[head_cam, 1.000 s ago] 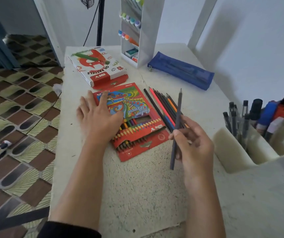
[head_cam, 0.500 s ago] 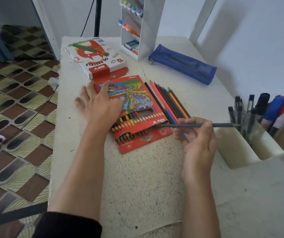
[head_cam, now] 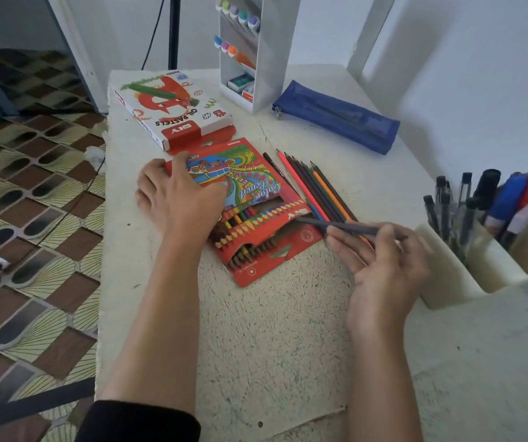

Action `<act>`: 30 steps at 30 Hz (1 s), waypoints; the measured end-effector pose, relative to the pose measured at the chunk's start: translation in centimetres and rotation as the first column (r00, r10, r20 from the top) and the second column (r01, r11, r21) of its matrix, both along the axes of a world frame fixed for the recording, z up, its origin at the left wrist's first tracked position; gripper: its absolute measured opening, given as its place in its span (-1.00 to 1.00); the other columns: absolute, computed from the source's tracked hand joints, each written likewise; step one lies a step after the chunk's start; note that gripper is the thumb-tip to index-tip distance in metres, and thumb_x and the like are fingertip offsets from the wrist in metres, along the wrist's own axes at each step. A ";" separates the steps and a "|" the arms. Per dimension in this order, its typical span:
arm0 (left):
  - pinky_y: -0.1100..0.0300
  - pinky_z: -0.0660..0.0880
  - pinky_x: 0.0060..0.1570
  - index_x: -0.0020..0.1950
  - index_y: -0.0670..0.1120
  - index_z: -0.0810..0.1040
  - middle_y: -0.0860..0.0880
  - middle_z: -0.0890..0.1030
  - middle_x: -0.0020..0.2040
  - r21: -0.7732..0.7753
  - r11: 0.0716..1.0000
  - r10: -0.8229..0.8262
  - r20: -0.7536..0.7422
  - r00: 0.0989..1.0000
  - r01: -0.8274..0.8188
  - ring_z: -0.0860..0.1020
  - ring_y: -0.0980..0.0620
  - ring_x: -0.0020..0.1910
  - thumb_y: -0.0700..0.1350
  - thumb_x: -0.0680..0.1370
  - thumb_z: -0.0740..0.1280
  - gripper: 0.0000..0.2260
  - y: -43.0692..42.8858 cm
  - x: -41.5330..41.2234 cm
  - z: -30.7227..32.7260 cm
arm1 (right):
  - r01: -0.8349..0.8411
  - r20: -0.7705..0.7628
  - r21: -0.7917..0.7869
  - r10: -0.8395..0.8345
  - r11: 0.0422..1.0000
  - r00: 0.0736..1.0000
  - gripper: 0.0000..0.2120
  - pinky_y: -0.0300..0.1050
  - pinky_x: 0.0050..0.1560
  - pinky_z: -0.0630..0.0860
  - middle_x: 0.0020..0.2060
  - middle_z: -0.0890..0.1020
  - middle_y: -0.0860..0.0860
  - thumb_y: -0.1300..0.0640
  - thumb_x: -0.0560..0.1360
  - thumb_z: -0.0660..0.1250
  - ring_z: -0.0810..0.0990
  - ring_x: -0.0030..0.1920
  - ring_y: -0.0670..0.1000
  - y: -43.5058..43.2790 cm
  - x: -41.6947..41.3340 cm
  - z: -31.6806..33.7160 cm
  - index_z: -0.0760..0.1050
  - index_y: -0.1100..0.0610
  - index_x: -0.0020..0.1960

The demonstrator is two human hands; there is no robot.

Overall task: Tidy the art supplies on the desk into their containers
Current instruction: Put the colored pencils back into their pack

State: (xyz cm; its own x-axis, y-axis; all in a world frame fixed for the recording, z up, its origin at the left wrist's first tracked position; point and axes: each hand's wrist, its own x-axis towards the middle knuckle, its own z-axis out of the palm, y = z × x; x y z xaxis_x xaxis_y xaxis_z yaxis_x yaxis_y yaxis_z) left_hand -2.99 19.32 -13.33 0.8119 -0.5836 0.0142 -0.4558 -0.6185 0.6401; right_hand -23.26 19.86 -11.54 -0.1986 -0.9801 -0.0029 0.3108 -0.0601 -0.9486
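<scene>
Now the counter (head_cam: 272, 330) carries the same spread, but the step has moved on. The colour pencil box (head_cam: 256, 193) lies between the two hands, its window showing pencils already packed, its open end turned toward the right hand. The left hand (head_cam: 179, 199) has slid from the middle of the box toward its far left corner and lies on it with fingers spread and straight, pressing it down.

The right hand (head_cam: 380, 260) pinches a dark pencil (head_cam: 345, 226) between thumb and fingertips. A second ago it held that pencil upright; half a second ago the pencil lay level, pointing at the pen holder (head_cam: 453, 272) just right of the hand. It now slants the other way, its far end at the box's open mouth. I judge this pencil is about to be fed in.

More loose pencils (head_cam: 316, 189) wait in a row just beyond the right hand, so the packing looks far from finished.

Beyond the left hand sits an oil pastel box (head_cam: 173, 106), printed "OIL PASTELS" upside down to the wearer, with a red band whose logo seems to read "DIY". The pencil box reads "Color Pencil" in script; its smaller print is too fine to make out.
</scene>
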 end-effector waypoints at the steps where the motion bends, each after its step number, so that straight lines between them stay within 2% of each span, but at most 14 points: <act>1: 0.03 -0.04 0.43 0.44 0.07 0.26 -0.07 0.21 0.40 0.001 1.000 0.002 0.000 1.000 -0.002 0.08 -0.08 0.45 -0.01 0.42 0.34 -0.41 0.0 0.0 0.0 | -0.052 -0.037 0.001 0.052 0.999 0.998 -0.87 -0.11 -0.23 0.61 -0.20 0.61 0.24 0.30 0.59 0.18 0.68 -0.26 0.12 -0.2 -0.2 -0.3 0.44 0.26 -0.11; 3: 0.03 -0.04 0.43 0.45 0.07 0.27 -0.07 0.21 0.39 0.009 1.000 -0.002 0.006 1.000 0.002 0.08 -0.09 0.44 -0.02 0.43 0.34 -0.41 0.0 0.0 0.0 | -0.162 -0.273 -0.046 0.143 0.986 0.951 -0.90 -0.23 -0.18 0.57 -0.23 0.65 0.07 0.34 0.51 0.30 0.66 -0.23 -0.08 -0.5 -0.6 -1.1 0.56 0.19 -0.11; 5: 0.02 -0.03 0.43 0.44 0.07 0.28 -0.06 0.22 0.38 0.012 1.000 -0.014 0.011 1.000 0.013 0.09 -0.09 0.44 -0.01 0.42 0.34 -0.41 0.0 0.1 -0.1 | -0.276 -0.608 -0.112 0.153 0.955 0.779 -0.83 -0.34 -0.12 0.48 -0.17 0.63 -0.04 0.30 0.41 0.43 0.57 -0.19 -0.21 -0.6 -0.7 -1.7 0.61 0.06 -0.08; 6: 0.02 -0.03 0.43 0.44 0.08 0.28 -0.06 0.23 0.37 0.013 1.000 -0.020 0.011 1.000 0.019 0.09 -0.09 0.44 -0.01 0.42 0.35 -0.41 0.0 0.1 -0.1 | -0.321 -0.708 -0.116 0.149 0.940 0.690 -0.78 -0.38 -0.13 0.44 -0.14 0.60 -0.06 0.26 0.37 0.47 0.53 -0.18 -0.22 -0.4 -0.6 -2.0 0.62 0.01 -0.05; 8: 0.02 -0.04 0.42 0.43 0.08 0.29 -0.06 0.23 0.36 0.016 1.000 -0.024 0.012 1.000 0.024 0.08 -0.09 0.44 -0.01 0.42 0.35 -0.41 0.0 0.0 0.0 | -0.374 -0.805 -0.083 0.159 0.923 0.572 -0.70 -0.40 -0.11 0.38 -0.13 0.55 -0.09 0.18 0.31 0.52 0.47 -0.15 -0.22 -0.1 0.1 -2.1 0.61 -0.05 0.00; 10: 0.03 -0.05 0.42 0.43 0.09 0.29 -0.06 0.23 0.37 0.011 1.000 -0.019 0.007 1.000 0.018 0.08 -0.08 0.44 -0.02 0.42 0.35 -0.41 0.0 -0.1 0.0 | -0.403 -0.835 -0.010 0.214 0.915 0.506 -0.64 -0.34 -0.03 0.39 -0.10 0.53 -0.11 0.10 0.28 0.54 0.47 -0.07 -0.17 -0.1 0.5 -2.0 0.61 -0.04 0.06; 12: 0.03 -0.06 0.42 0.43 0.10 0.30 -0.05 0.23 0.37 0.001 1.000 -0.012 -0.005 1.000 0.012 0.08 -0.07 0.44 -0.02 0.42 0.36 -0.42 -0.1 0.0 0.1 | -0.426 -0.822 0.052 0.281 0.903 0.496 -0.59 -0.40 -0.08 0.39 -0.12 0.52 -0.14 0.07 0.26 0.54 0.46 -0.15 -0.21 -0.2 0.1 -1.7 0.59 -0.03 0.10; 16: 0.02 -0.05 0.43 0.43 0.09 0.30 -0.06 0.23 0.39 0.001 1.000 -0.012 -0.005 1.000 0.012 0.07 -0.08 0.45 -0.01 0.43 0.36 -0.42 -0.1 0.0 0.1 | -0.459 -0.785 0.074 0.335 0.885 0.521 -0.72 -0.49 -0.21 0.39 -0.16 0.55 -0.11 0.24 0.30 0.52 0.50 -0.24 -0.26 -0.3 -1.1 -1.0 0.64 0.07 -0.01; 18: 0.01 -0.05 0.43 0.43 0.09 0.30 -0.06 0.23 0.40 -0.001 1.000 -0.010 -0.006 1.000 0.010 0.06 -0.08 0.46 -0.01 0.43 0.36 -0.43 -0.1 0.0 0.1 | -0.436 -0.787 0.062 0.313 0.898 0.531 -0.78 -0.52 -0.22 0.39 -0.17 0.55 -0.13 0.28 0.31 0.50 0.51 -0.23 -0.31 -0.2 -0.7 -1.0 0.66 0.11 -0.06; 20: 0.00 -0.05 0.45 0.44 0.10 0.29 -0.05 0.22 0.41 -0.001 1.000 -0.013 -0.005 1.000 0.013 0.05 -0.08 0.46 -0.01 0.44 0.35 -0.42 -0.1 0.0 0.1 | -0.393 -0.801 0.025 0.254 0.919 0.542 -0.79 -0.48 -0.21 0.42 -0.18 0.54 -0.15 0.27 0.33 0.50 0.53 -0.22 -0.23 -0.1 0.3 -1.4 0.66 0.10 -0.06; 23: -0.04 -0.06 0.45 0.46 0.11 0.27 -0.04 0.19 0.45 0.031 0.999 -0.040 0.012 0.999 0.040 0.03 -0.08 0.48 0.03 0.46 0.34 -0.42 -0.1 0.0 -0.1 | -0.369 -0.847 -0.009 0.189 0.929 0.496 -0.81 -0.28 -0.17 0.47 -0.16 0.55 -0.10 0.18 0.37 0.49 0.53 -0.14 -0.06 0.2 1.5 -2.0 0.67 0.06 -0.02; 25: -0.06 -0.07 0.45 0.46 0.12 0.27 -0.04 0.19 0.47 0.035 0.998 -0.044 0.014 0.999 0.043 0.01 -0.07 0.49 0.04 0.46 0.35 -0.41 -0.1 0.1 -0.2 | -0.381 -0.863 -0.023 0.174 0.924 0.475 -0.83 -0.22 -0.17 0.50 -0.16 0.55 -0.10 0.15 0.38 0.48 0.53 -0.14 -0.06 0.2 1.6 -2.1 0.67 0.06 -0.02; 28: -0.07 -0.06 0.45 0.46 0.10 0.27 -0.03 0.19 0.48 0.015 0.999 -0.039 -0.001 0.999 0.039 0.01 -0.07 0.50 0.05 0.45 0.37 -0.40 0.0 0.2 -0.3 | -0.369 -0.847 -0.071 0.140 0.927 0.513 -0.88 -0.39 -0.19 0.47 -0.19 0.55 -0.14 0.17 0.41 0.45 0.53 -0.17 -0.15 -0.1 0.8 -1.7 0.66 0.10 -0.05; 30: -0.07 -0.07 0.45 0.47 0.10 0.24 -0.04 0.16 0.50 0.021 0.999 -0.044 -0.004 0.999 0.044 -0.01 -0.07 0.50 0.04 0.46 0.36 -0.40 0.0 0.1 -0.3 | -0.327 -0.861 -0.098 0.085 0.940 0.502 -0.90 -0.44 -0.26 0.44 -0.21 0.56 -0.12 0.19 0.43 0.43 0.52 -0.25 -0.16 -0.4 0.1 -1.2 0.66 0.12 -0.06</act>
